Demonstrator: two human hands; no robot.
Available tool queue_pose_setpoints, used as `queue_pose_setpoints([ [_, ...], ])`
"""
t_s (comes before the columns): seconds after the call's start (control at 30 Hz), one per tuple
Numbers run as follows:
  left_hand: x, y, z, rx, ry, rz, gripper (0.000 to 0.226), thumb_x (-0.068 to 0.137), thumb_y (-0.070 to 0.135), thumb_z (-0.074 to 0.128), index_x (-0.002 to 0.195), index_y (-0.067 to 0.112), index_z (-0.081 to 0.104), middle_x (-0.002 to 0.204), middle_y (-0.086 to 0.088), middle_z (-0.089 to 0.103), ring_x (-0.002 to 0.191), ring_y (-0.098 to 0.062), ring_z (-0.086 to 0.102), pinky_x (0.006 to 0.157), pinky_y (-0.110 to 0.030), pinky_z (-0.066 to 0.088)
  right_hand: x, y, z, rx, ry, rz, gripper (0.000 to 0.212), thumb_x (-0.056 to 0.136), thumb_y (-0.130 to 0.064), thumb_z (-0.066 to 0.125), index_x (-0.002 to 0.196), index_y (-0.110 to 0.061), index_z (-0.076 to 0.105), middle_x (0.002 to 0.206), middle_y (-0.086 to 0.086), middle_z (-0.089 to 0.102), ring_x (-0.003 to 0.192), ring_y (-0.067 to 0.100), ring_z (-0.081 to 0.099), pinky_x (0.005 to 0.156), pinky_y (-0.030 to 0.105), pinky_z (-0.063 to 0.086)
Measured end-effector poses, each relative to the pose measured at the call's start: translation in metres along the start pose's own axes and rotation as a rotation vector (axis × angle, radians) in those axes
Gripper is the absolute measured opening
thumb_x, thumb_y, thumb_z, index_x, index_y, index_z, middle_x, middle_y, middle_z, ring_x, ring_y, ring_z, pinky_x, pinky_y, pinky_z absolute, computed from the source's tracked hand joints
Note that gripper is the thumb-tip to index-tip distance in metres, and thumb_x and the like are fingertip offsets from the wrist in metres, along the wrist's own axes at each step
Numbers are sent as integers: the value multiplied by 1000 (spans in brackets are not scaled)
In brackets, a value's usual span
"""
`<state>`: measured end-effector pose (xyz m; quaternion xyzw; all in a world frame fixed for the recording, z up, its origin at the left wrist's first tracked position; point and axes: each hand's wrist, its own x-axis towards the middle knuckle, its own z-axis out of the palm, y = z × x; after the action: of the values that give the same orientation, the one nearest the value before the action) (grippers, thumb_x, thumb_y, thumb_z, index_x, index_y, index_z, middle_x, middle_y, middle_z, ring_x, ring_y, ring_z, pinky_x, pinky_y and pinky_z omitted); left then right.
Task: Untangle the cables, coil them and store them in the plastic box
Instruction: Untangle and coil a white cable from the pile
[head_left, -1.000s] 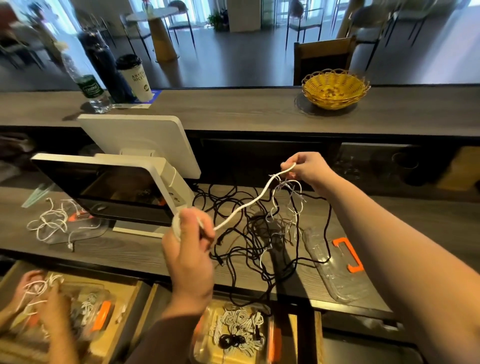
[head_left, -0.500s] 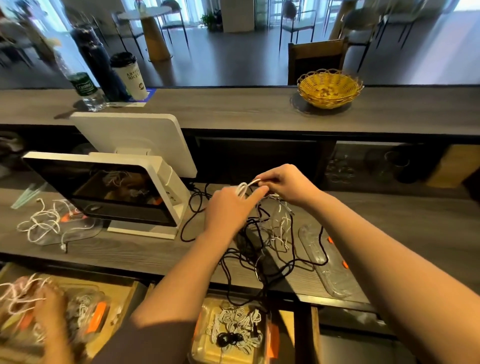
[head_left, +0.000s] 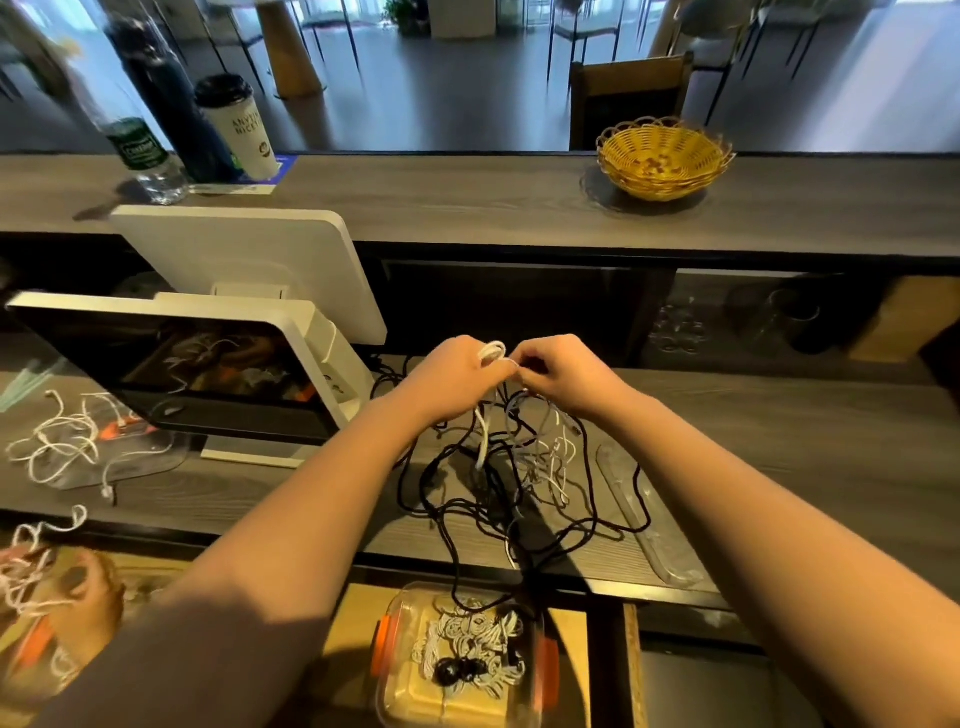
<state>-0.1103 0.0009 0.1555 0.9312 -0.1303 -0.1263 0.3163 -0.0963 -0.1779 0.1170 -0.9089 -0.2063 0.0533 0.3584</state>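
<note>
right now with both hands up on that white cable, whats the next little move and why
Probably wind one more loop. The left hand holds a small coil of the white cable, the right hand pinches it beside the coil, and a white tail hangs down into the black cables on the counter. Drawing that tail up would finish the coil for the plastic box.

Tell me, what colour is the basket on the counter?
Yellow: the woven basket, seen in the head view.

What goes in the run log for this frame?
stage: coiling | left hand: holds white cable loops | right hand: pinches it | plastic box: open below
</note>
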Motion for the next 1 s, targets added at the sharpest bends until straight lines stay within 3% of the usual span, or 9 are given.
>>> queue_pose_setpoints([
  [0.17, -11, 4, -10, -208, 188, -11, 36, 98, 28, 59, 67, 10, 56, 59, -2, 45, 53, -14, 41, 54, -30, 35, 7, 26, 18, -51, 108, 156, 10, 94, -16, 64, 95, -26, 64, 86, -6, 63, 81, 8, 61, 73, 26, 50],
  [0.3, -28, 14, -28, -401, 337, 10, 33, 98, 24, 60, 68, 9, 58, 59, -3, 46, 53, -12, 42, 50, -19, 34, 6, 50, 19, -46, 202, 278, 10, 95, -18, 64, 102, -18, 70, 90, 0, 68, 86, 14, 64, 77, 32, 55],
  [0.43, -44, 18, -47, -543, 452, 3, 36, 97, 21, 60, 62, 16, 54, 56, 0, 45, 57, -18, 43, 55, -28, 37, 3, 60, 12, -53, 245, 321, 11, 96, -24, 63, 100, -17, 71, 87, -2, 65, 85, 15, 61, 73, 30, 49],
  [0.57, -54, 13, -52, -564, 468, -5, 34, 97, 21, 60, 64, 13, 54, 52, 6, 44, 57, -17, 42, 58, -30, 37, 8, 53, 6, -36, 325, 287, 11, 99, -24, 59, 98, -17, 68, 80, -9, 59, 76, 4, 55, 62, 20, 37],
  [0.83, -61, -5, -42, -490, 397, -94, 37, 97, 27, 61, 65, 11, 50, 58, -8, 39, 55, -19, 36, 58, -34, 32, 8, 39, -18, 271, 480, 296, 13, 101, -24, 55, 97, -15, 64, 90, 2, 68, 79, 9, 67, 60, 17, 52],
  [0.9, -62, -8, -38, -475, 385, -120, 40, 97, 28, 60, 62, 14, 48, 55, -3, 39, 52, -15, 36, 56, -31, 32, 9, 36, -27, 251, 509, 270, 14, 101, -26, 57, 97, -15, 65, 89, 3, 68, 79, 10, 66, 66, 17, 52],
  [1.0, -61, -11, -32, -428, 364, -141, 44, 98, 28, 60, 57, 19, 43, 51, 5, 36, 48, -7, 32, 53, -25, 31, 11, 26, -37, 157, 622, 224, 14, 100, -30, 58, 96, -18, 65, 83, -3, 64, 71, 4, 57, 60, 10, 42],
])
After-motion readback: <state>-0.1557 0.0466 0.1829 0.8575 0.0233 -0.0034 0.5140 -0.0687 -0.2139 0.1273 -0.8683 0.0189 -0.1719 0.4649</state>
